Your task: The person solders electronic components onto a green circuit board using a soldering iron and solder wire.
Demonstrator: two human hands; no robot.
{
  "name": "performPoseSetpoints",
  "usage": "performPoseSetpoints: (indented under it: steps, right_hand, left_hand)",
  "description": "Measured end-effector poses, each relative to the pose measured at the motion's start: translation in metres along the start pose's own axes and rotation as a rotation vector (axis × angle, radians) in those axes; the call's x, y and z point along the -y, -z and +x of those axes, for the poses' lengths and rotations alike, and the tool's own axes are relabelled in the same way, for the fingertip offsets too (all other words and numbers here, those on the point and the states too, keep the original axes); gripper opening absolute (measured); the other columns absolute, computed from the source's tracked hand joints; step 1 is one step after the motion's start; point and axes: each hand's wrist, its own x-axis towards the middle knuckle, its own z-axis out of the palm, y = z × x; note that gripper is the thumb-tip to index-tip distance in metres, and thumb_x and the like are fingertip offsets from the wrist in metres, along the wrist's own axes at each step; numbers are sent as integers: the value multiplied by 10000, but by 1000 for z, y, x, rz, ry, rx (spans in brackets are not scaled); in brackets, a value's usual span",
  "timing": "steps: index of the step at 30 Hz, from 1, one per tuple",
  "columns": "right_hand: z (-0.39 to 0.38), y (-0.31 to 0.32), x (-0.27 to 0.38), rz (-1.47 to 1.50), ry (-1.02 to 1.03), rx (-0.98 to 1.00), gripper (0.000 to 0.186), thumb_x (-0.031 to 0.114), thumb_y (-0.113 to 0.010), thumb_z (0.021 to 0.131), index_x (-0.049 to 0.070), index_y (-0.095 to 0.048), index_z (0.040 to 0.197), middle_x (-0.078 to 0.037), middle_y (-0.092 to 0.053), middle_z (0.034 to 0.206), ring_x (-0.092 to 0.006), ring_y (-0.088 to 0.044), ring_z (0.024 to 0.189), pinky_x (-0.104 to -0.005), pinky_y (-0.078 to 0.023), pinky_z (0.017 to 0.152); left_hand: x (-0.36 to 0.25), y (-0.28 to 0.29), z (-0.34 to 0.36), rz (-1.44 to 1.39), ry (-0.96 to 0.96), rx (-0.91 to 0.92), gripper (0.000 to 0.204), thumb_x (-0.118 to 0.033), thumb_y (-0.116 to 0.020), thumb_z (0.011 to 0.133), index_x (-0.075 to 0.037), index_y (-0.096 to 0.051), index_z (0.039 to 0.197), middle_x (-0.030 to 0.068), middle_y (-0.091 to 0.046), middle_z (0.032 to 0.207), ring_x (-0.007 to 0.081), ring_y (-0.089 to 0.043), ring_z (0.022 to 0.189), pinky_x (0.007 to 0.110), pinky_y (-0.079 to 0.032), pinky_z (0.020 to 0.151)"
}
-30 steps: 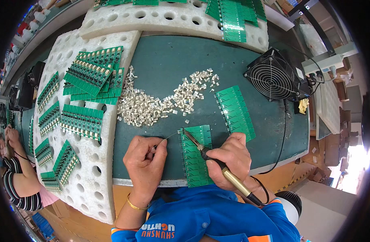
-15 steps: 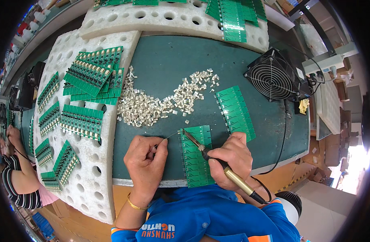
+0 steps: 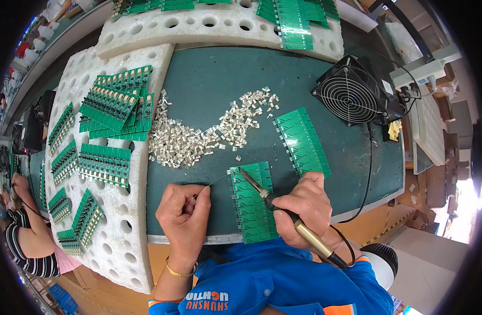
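Between the thumb and fingers of my left hand (image 3: 183, 212) is a thin solder wire (image 3: 218, 180), its far end near the top left corner of a green circuit board (image 3: 253, 210). My right hand (image 3: 306, 207) is closed around a soldering iron (image 3: 313, 237) with a gold-coloured handle. Its tip points down at the board's upper left part; whether it touches, I cannot tell. Pins stick out along this board's left edge. A second green board (image 3: 303, 142) lies to the upper right, just beyond my right hand.
Small white pin connectors (image 3: 185, 142) lie heaped beyond the board. At the right stands a black fan (image 3: 351, 97) with a cable. White foam sheets (image 3: 112, 226) with holes carry populated boards (image 3: 104, 165) at left and more boards at the back. Another person's arm (image 3: 30, 202) shows far left.
My left hand has drawn back a little toward me and to the left, with the wire. The iron's tip has shifted slightly right over the board. The whole view has moved a bit.
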Motion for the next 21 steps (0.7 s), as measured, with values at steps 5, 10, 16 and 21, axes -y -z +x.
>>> performPoseSetpoints:
  steps: [5,10,16,21]
  right_hand:
    - [-6,3,2,27,-1,19,196,54,-737,715,57,-647,890,-17,-600,642,-204,-502,539,-366,-366,665]
    - [-11,5,3,59,-5,35,187,66,-744,739,46,-647,898,-26,-605,649,-211,-503,539,-371,-370,667]
    - [-11,0,3,70,-7,30,188,64,-748,732,39,-650,890,-31,-610,666,-215,-510,550,-367,-372,678]
    - [-11,-2,3,70,-11,28,195,58,-750,721,42,-651,889,-31,-615,675,-218,-517,557,-367,-373,682]
  left_hand:
    - [0,1,-3,18,0,18,88,46,-740,805,-5,-669,808,-28,-486,731,33,-375,603,201,-284,525]
    - [0,-1,-6,13,-1,16,85,40,-743,805,-7,-672,804,-28,-485,726,34,-375,600,202,-284,522]
    - [2,-1,-5,23,-30,4,86,41,-750,793,-13,-684,798,-14,-506,712,39,-391,580,208,-299,501]
    - [3,-1,-6,26,-47,2,90,46,-756,784,-20,-697,796,1,-537,710,41,-410,562,210,-314,481]
